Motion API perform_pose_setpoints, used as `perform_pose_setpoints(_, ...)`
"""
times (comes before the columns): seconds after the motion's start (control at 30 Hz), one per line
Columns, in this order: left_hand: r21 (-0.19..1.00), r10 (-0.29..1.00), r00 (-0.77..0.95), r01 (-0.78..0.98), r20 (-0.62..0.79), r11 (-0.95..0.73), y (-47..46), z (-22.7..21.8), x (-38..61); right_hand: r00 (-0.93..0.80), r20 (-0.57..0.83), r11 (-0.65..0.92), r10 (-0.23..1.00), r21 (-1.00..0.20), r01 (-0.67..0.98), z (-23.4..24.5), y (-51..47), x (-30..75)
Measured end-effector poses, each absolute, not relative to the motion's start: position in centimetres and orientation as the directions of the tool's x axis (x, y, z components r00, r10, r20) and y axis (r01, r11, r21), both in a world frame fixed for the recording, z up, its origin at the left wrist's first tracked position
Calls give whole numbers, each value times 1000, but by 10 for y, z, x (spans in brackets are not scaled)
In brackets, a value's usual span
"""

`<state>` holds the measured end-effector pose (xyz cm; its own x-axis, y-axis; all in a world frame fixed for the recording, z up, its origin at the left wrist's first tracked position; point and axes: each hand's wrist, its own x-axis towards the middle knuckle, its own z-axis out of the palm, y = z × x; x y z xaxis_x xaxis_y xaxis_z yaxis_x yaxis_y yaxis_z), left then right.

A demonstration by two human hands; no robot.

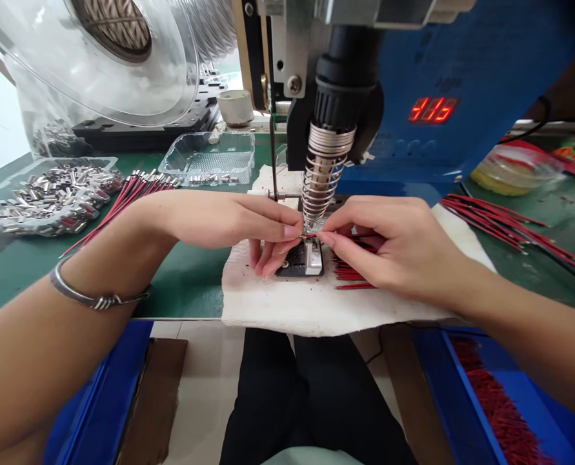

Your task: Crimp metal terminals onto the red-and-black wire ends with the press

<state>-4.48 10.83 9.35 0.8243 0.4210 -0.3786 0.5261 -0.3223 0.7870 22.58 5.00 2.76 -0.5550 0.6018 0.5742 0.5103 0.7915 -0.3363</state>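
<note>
single head-worn view, above the lap, facing forward and down, near the bench

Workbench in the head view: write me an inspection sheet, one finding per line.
Surface: green tabletop, partly covered by a white cloth specked with dark bits.
Job's things: metal fixture under a coil-wrapped tool; red wires lie beside it.
Clutter: small metal parts heaped at left; clear tray holding a few more.
Hands: right hand pinches a thin red wire; left hand has its fingertips at the fixture, grip hidden.
Cables: dark cable at right.
Surroundings: blue machine, red display lit; blue bin below, at right.
</note>
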Motion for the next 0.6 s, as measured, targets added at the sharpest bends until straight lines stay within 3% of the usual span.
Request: perform_pose_setpoints(0.6, 788, 415, 828, 523, -378, -325, 110, 93, -45, -557, 576, 792, 598, -319, 521, 27, 49, 226)
